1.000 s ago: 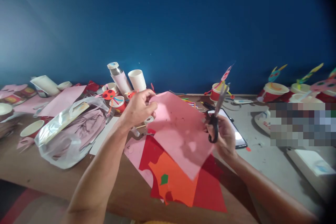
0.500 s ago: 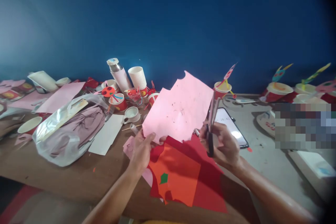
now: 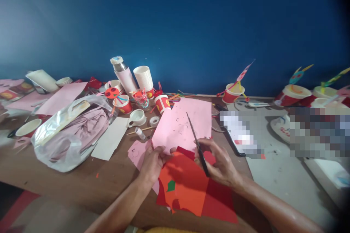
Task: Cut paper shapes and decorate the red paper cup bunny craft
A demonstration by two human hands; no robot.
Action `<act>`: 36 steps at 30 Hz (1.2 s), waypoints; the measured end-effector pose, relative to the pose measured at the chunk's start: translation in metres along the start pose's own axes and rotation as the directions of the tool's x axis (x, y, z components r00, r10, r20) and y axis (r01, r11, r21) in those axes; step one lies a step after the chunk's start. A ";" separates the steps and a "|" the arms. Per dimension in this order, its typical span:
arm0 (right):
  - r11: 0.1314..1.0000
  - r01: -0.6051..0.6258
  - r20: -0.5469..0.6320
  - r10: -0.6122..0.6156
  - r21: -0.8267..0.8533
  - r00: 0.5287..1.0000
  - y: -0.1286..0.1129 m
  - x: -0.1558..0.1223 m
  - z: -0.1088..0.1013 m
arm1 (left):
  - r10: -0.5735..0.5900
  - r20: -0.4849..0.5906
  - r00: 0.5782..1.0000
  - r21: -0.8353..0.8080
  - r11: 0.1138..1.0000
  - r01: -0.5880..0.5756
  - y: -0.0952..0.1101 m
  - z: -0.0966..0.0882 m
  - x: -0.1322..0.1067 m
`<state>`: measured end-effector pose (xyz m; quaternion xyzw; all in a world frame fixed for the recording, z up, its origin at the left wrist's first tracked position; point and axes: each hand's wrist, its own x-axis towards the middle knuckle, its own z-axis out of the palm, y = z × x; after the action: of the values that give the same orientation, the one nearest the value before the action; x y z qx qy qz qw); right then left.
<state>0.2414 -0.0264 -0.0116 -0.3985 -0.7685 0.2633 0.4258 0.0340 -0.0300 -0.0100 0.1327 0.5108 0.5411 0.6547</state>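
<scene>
while pinching pink paper (image 3: pixel 177 122) in left hand (image 3: pixel 153 164) and gripping scissors (image 3: pixel 201 153) in right hand (image 3: pixel 221 162), at lower centre of frame, could nick left fingers (image 3: pixel 159 149) by swinging blades (image 3: pixel 191 125) leftward.

Dark blue wall (image 3: pixel 191 25) facing you, brighter toward your left, dimmer toward your right, brown table (image 3: pixel 68 185) before you, its far edge along the wall.

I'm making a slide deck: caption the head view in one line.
The left hand holds pink paper, the right hand scissors; orange paper lies over red paper.
</scene>
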 end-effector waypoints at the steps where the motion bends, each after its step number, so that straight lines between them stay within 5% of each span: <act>1: 0.999 -0.029 0.014 0.029 0.043 0.999 -0.002 0.000 0.001 | 0.014 -0.006 1.000 -0.022 1.000 -0.014 -0.002 0.000 0.001; 7: 0.838 -0.366 0.185 0.316 0.404 0.930 -0.014 -0.007 0.011 | -0.073 0.068 0.995 0.014 0.997 0.072 -0.008 0.005 0.001; 12: 0.643 -0.482 0.363 0.320 0.595 0.875 -0.017 -0.009 0.015 | -0.135 0.107 0.985 0.098 0.987 0.125 -0.001 0.003 -0.002; 20: 0.684 -0.526 0.517 0.249 0.504 0.819 -0.018 -0.010 0.003 | -0.094 0.092 0.991 0.273 0.960 0.066 0.000 -0.008 -0.002; 24: 0.659 -0.614 0.638 0.256 0.434 0.726 -0.020 -0.013 -0.008 | -0.060 0.063 0.996 0.265 0.963 0.042 0.003 -0.005 -0.002; 31: 0.653 -0.735 0.806 0.327 0.185 0.493 -0.016 -0.009 -0.033 | -0.035 0.065 0.997 0.201 0.979 0.022 0.008 -0.007 0.002; 34: 0.650 -0.746 0.826 0.337 0.143 0.451 -0.013 -0.007 -0.029 | -0.045 0.029 0.999 0.187 0.982 0.039 0.009 -0.006 0.000; 36: 0.652 -0.739 0.825 0.319 0.167 0.467 -0.013 -0.006 -0.022 | -0.067 0.024 0.997 0.183 0.981 0.062 0.010 -0.003 -0.002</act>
<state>0.2573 -0.0370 0.0058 -0.3569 -0.5994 0.7141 0.0577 0.0261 -0.0290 -0.0032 0.1835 0.5521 0.4686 0.6648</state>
